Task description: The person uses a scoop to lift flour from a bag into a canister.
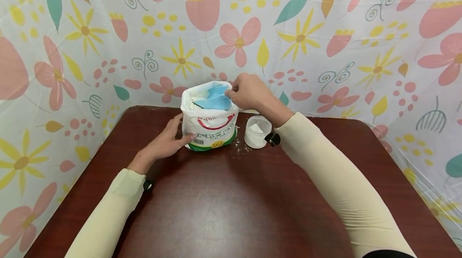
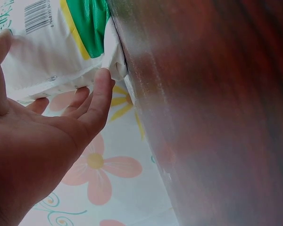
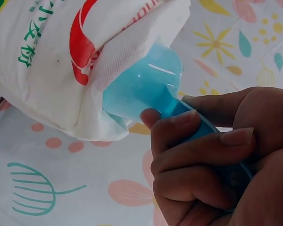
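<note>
A white bag of flour [image 1: 192, 118] with red and green print stands upright on the table, its top open. My left hand [image 1: 163, 141] holds the bag's left side, the thumb on the front and the fingers round the side, as the left wrist view shows. My right hand [image 1: 250, 93] grips the handle of a light blue scoop [image 3: 137, 82]. The scoop's bowl is inside the mouth of the bag, over the flour [image 1: 196, 101]. Its lower edge is hidden by the bag's rim. Close under the right forearm stands a clear jar [image 1: 254, 142] with white powder in it.
Specks of white powder [image 1: 241, 146] lie on the dark wooden table [image 1: 223, 206] between bag and jar. A patterned cloth [image 1: 306, 69] hangs behind and at the sides of the table, close to the bag.
</note>
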Action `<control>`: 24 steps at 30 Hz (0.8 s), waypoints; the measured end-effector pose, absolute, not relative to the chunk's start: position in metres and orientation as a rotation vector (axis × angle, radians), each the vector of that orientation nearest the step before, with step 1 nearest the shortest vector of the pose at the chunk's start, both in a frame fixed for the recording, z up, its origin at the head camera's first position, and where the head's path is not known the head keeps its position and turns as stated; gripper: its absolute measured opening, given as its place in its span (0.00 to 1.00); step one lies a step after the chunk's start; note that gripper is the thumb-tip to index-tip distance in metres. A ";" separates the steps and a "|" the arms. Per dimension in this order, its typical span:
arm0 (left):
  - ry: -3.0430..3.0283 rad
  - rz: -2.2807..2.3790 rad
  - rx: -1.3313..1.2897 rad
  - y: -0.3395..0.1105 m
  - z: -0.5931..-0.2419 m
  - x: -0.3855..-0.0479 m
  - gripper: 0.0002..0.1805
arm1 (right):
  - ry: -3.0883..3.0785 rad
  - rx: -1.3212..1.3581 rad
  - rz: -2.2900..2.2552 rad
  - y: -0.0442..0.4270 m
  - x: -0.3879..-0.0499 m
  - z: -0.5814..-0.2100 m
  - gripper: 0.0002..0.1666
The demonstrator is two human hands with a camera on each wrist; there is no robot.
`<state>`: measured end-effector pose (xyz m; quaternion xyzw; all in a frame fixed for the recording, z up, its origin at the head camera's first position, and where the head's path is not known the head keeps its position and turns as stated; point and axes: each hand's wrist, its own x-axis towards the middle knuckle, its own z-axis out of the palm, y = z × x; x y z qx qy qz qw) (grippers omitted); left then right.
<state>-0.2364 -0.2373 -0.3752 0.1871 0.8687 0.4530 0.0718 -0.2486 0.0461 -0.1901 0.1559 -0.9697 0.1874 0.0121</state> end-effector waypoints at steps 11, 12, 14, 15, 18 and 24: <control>2.622 1.355 0.571 -0.237 -0.375 -0.236 0.53 | -3.054 0.475 0.578 0.049 -0.251 -0.182 0.30; 2.623 1.354 0.574 -0.237 -0.375 -0.236 0.53 | -3.057 0.470 0.586 0.050 -0.251 -0.182 0.30; 2.623 1.353 0.575 -0.237 -0.374 -0.235 0.53 | -3.058 0.465 0.592 0.050 -0.251 -0.180 0.31; 2.623 1.354 0.573 -0.237 -0.374 -0.235 0.53 | -3.057 0.465 0.590 0.050 -0.251 -0.180 0.31; 2.623 1.353 0.571 -0.237 -0.375 -0.235 0.53 | -3.053 0.469 0.578 0.050 -0.250 -0.177 0.33; 2.616 1.362 0.580 -0.237 -0.375 -0.237 0.53 | -3.046 0.510 0.559 0.055 -0.247 -0.171 0.35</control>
